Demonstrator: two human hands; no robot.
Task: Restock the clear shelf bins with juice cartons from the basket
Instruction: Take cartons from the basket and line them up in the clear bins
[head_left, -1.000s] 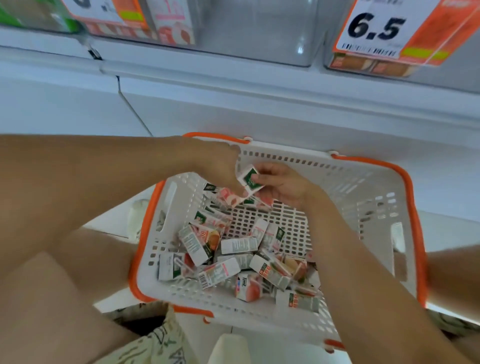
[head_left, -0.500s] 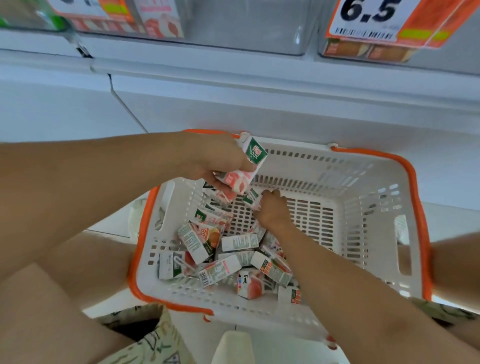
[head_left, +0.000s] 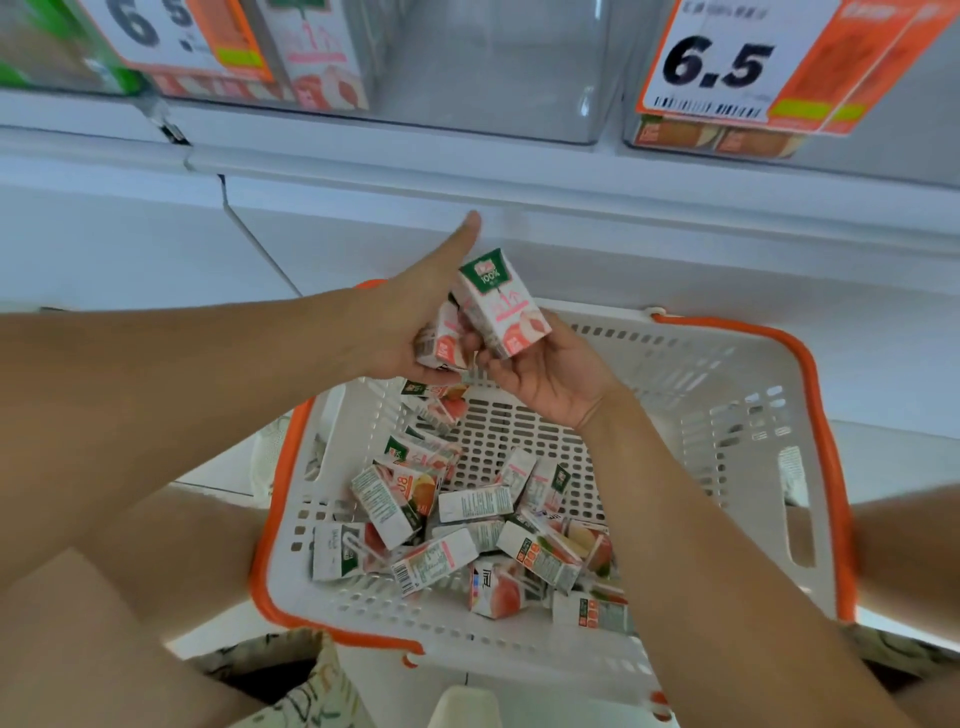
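Note:
A white basket with an orange rim (head_left: 810, 364) holds several small juice cartons (head_left: 467, 525) lying loose on its floor. Above its far left corner, my left hand (head_left: 410, 317) grips a pink-and-white carton (head_left: 443, 344), thumb sticking up. My right hand (head_left: 550, 379) comes in from below, palm up. Its fingers hold an upright peach juice carton (head_left: 501, 304) with a green top, pressed against the one in my left hand. A clear shelf bin (head_left: 483, 67) stands directly above on the shelf.
The left part of the bin row holds an upright peach carton (head_left: 322, 57). A bin at the right carries a price tag reading 6.5 (head_left: 722, 67). The white shelf edge (head_left: 519, 182) runs across between the bins and the basket. My knees flank the basket.
My right hand rose out of the basket and met my left hand. Both hands and the cartons now sit higher, nearer the shelf edge. My left thumb has lifted.

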